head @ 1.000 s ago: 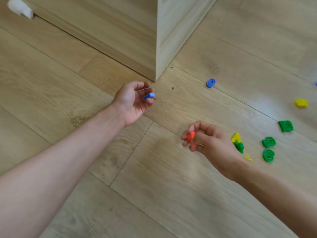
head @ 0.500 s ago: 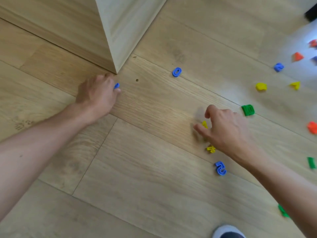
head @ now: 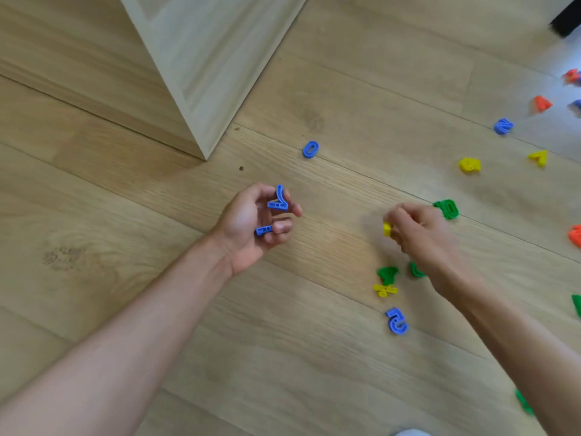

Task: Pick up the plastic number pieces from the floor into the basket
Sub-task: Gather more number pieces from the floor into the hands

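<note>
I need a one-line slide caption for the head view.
Left hand holds blue number pieces; right hand pinches a yellow piece; more pieces litter the floor.

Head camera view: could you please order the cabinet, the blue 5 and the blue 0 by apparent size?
1. cabinet
2. blue 5
3. blue 0
The 5 lies nearer the camera, so their true sizes may match.

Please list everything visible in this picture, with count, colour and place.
floor: one, light wood, everywhere.
cabinet: one, light wood, top centre.
blue pieces: at least three, blue, floor, scattered.
yellow pieces: three, yellow, floor right.
green pieces: five, green, floor right.
orange pieces: three, orange, right edge.
dark object: one, black, top right corner.
left-hand grip: one, centre, holding two blue numerals.
right-hand grip: one, right, pinching a yellow numeral.
</note>
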{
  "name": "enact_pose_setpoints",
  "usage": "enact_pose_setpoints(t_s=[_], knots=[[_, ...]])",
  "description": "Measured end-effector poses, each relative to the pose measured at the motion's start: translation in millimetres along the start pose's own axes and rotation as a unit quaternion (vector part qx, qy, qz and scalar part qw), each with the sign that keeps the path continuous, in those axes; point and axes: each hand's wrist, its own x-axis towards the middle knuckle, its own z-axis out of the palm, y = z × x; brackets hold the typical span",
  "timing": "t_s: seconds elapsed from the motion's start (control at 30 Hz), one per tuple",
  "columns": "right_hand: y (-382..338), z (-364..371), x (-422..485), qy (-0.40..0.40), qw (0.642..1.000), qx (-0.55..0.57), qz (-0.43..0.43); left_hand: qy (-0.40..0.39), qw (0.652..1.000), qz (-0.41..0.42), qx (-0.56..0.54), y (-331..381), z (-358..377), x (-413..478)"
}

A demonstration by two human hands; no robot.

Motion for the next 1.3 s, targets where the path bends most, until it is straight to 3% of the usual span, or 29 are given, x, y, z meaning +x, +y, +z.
enact_pose_setpoints(t_s=[0.07, 0.17, 0.23, 0.3, 0.33, 0.47, 0.57, 0.63, 0.73, 0.87, 1.03, 1.13, 1.2, 1.27, 1.3], knots=[[0.6, -9.7, 5.1, -0.042, 0.976, 0.193, 0.091, -0.002, 1.0, 0.012, -0.001, 0.8, 8.9, 6.4], [2.5, -15.1, 10.1, -0.161, 0.883, 0.405, 0.177, 0.013, 0.999, 0.02, 0.032, 8.1, 24.2, 21.4], [-1.0, -20.3, 12.3, -0.205, 0.831, 0.479, 0.195, 0.045, 0.994, 0.035, 0.095, 16.8, 41.2, 33.6], [-8.4, -24.7, 14.9, -0.223, 0.806, 0.509, 0.204, 0.111, 0.96, 0.088, 0.242, 24.7, 56.1, 45.1], [-12.6, -28.3, 16.1, -0.225, 0.805, 0.51, 0.203, 0.15, 0.921, 0.121, 0.339, 27.6, 62.8, 51.7], [-16.3, -41.0, 21.4, -0.208, 0.881, 0.384, 0.183, 0.267, 0.699, 0.222, 0.625, 35.2, 73.9, 83.7], [-10.1, -45.7, 17.4, -0.177, 0.942, 0.257, 0.122, 0.285, 0.579, 0.209, 0.735, 40.1, 69.9, 106.3], [-4.2, -51.2, 6.9, -0.151, 0.971, 0.166, 0.077, 0.273, 0.526, 0.189, 0.783, 39.9, 66.0, 117.0], [10.1, -59.5, -11.2, -0.117, 0.992, 0.053, 0.011, 0.242, 0.486, 0.198, 0.816, 38.3, 63.7, 126.8], [38.7, -74.1, -43.8, -0.091, 0.988, -0.111, -0.054, 0.184, 0.465, 0.234, 0.833, 38.4, 56.9, 132.8], [57.4, -74.9, -66.6, -0.064, 0.982, -0.165, -0.072, 0.165, 0.455, 0.227, 0.845, 40.9, 55.5, 137.9], [56.0, -52.9, -68.6, -0.109, 0.953, -0.238, -0.15, 0.173, 0.457, 0.223, 0.843, 41.1, 53.7, 139.4], [56.5, -37.9, -67.1, -0.092, 0.924, -0.314, -0.197, 0.178, 0.459, 0.225, 0.841, 39.8, 56.2, 134.1], [54.0, -26.9, -62.8, -0.066, 0.896, -0.373, -0.233, 0.155, 0.502, 0.257, 0.811, 36.6, 65.5, 124.4], [52.1, -23.2, -60.2, -0.059, 0.885, -0.394, -0.241, 0.137, 0.553, 0.273, 0.775, 33.6, 72.5, 117.6]])
